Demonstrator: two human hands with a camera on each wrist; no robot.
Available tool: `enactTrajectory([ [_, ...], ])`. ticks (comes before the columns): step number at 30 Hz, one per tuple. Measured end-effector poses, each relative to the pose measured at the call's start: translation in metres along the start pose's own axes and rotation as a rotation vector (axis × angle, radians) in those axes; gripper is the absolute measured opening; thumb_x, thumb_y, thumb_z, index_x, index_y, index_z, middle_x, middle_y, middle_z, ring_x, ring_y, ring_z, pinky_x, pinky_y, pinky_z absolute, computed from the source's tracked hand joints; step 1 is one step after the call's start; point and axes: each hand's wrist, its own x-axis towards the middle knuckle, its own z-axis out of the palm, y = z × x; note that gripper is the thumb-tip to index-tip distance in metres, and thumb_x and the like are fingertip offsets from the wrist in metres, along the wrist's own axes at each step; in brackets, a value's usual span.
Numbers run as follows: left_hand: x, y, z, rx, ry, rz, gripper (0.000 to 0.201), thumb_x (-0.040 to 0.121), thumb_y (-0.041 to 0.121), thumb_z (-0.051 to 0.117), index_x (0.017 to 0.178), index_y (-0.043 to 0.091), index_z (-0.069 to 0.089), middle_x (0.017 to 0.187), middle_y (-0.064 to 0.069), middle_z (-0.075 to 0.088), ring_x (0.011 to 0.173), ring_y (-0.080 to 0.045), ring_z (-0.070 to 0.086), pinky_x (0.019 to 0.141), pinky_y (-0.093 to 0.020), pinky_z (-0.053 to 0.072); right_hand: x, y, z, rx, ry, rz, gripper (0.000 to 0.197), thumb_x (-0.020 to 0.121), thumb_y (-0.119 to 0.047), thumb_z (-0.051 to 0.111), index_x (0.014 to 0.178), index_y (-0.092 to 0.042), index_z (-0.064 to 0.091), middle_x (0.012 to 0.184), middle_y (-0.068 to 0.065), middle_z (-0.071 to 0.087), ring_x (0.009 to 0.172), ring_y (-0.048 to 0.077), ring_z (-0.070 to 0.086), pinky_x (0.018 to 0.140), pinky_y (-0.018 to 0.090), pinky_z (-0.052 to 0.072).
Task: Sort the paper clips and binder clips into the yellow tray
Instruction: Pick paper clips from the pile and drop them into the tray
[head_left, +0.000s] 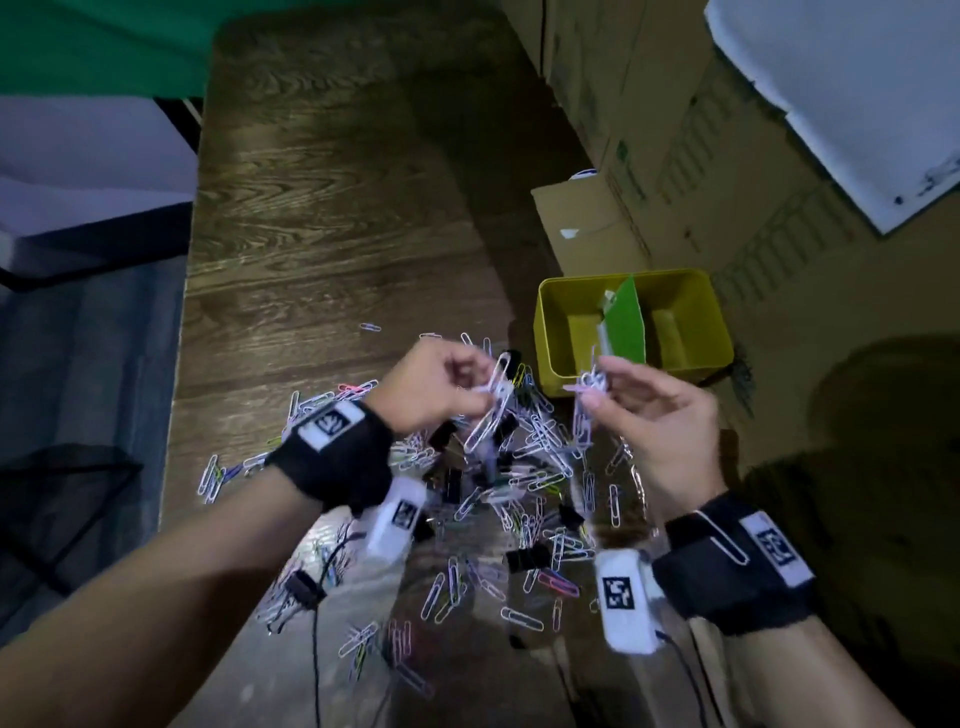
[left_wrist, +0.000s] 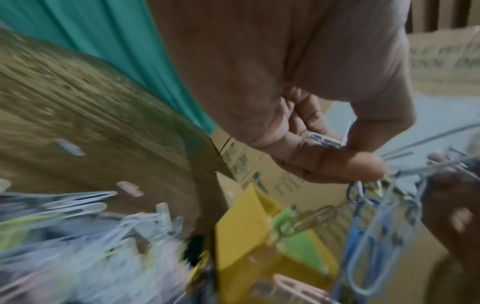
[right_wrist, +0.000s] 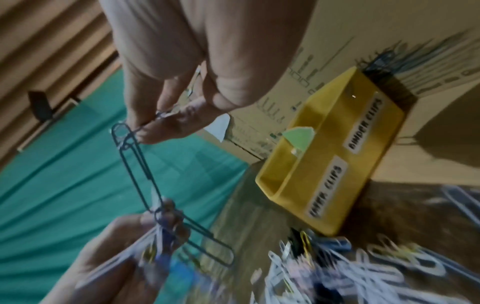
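Observation:
A loose pile of paper clips (head_left: 540, 452) and black binder clips (head_left: 527, 559) is spread over the wooden table (head_left: 322, 234). Above the pile, my left hand (head_left: 480, 392) pinches a bunch of tangled paper clips (head_left: 493, 410). My right hand (head_left: 597, 387) pinches another hanging bunch of clips (head_left: 584, 415). In the right wrist view a linked chain of clips (right_wrist: 137, 164) stretches between my right hand (right_wrist: 148, 125) and the left hand (right_wrist: 116, 246). The yellow tray (head_left: 566, 338) stands just beyond my right hand, split by a green divider (head_left: 626, 319). Its compartments are labelled for paper clips and binder clips (right_wrist: 363, 127).
Cardboard boxes (head_left: 623, 156) stand against the table's right side behind the tray. A green cloth (head_left: 93, 47) hangs at the far left. One paper clip (head_left: 722, 535) clings to my right wrist band. Cables (head_left: 317, 649) trail from the wrist cameras.

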Motion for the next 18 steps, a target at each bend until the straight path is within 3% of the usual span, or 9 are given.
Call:
enactTrajectory([
  [4, 0.065, 0.043, 0.008, -0.185, 0.034, 0.109, 0.02, 0.075, -0.012, 0.066, 0.075, 0.008, 0.065, 0.059, 0.003, 0.061, 0.051, -0.007, 0.055, 0.051, -0.021, 0.049, 0.033, -0.025, -0.007, 0.104, 0.053, -0.088, 0.032, 0.054, -0.014, 0.078, 0.084, -0.024, 0.076, 0.08, -0.006, 0.075, 0.074, 0.007, 0.068, 0.072, 0.022, 0.057],
  [8, 0.119, 0.055, 0.029, -0.162, 0.069, 0.086, 0.013, 0.074, -0.012, 0.065, 0.077, 0.0, 0.061, 0.062, -0.007, 0.054, 0.048, -0.006, 0.053, 0.049, -0.018, 0.047, 0.068, -0.032, -0.011, 0.123, 0.091, -0.096, 0.036, 0.057, -0.015, 0.078, 0.093, -0.018, 0.07, 0.078, -0.007, 0.074, 0.074, 0.004, 0.067, 0.068, 0.02, 0.056],
  [11, 0.147, 0.037, 0.044, 0.099, 0.109, 0.055, 0.011, 0.073, 0.001, 0.072, 0.073, 0.004, 0.062, 0.066, -0.008, 0.062, 0.055, -0.01, 0.057, 0.053, -0.022, 0.048, 0.087, -0.028, -0.013, 0.097, 0.135, -0.117, 0.039, 0.059, -0.017, 0.081, 0.095, -0.016, 0.068, 0.079, -0.006, 0.074, 0.076, 0.007, 0.068, 0.07, 0.021, 0.056],
  [13, 0.155, 0.023, 0.053, 0.42, 0.096, 0.008, 0.013, 0.076, 0.012, 0.072, 0.087, 0.007, 0.068, 0.083, -0.012, 0.069, 0.076, -0.02, 0.064, 0.066, -0.024, 0.048, 0.097, -0.022, -0.016, 0.041, 0.181, -0.101, 0.033, 0.067, -0.003, 0.078, 0.097, -0.012, 0.068, 0.078, -0.004, 0.074, 0.076, 0.008, 0.068, 0.069, 0.022, 0.057],
  [15, 0.154, 0.014, 0.06, 0.658, 0.011, -0.034, 0.02, 0.081, 0.012, 0.065, 0.099, 0.004, 0.066, 0.1, -0.017, 0.066, 0.093, -0.028, 0.062, 0.076, -0.026, 0.045, 0.107, -0.014, -0.018, -0.053, 0.203, -0.077, 0.032, 0.072, 0.003, 0.075, 0.102, -0.006, 0.067, 0.08, 0.0, 0.071, 0.072, 0.007, 0.067, 0.063, 0.02, 0.056],
  [18, 0.143, 0.01, 0.061, 0.722, -0.062, -0.003, 0.018, 0.083, 0.012, 0.06, 0.1, 0.006, 0.064, 0.096, -0.014, 0.064, 0.093, -0.03, 0.061, 0.073, -0.023, 0.041, 0.121, 0.004, -0.021, -0.218, 0.226, 0.024, 0.038, 0.076, 0.003, 0.072, 0.112, -0.001, 0.063, 0.082, 0.002, 0.065, 0.069, 0.004, 0.065, 0.062, 0.019, 0.056],
])
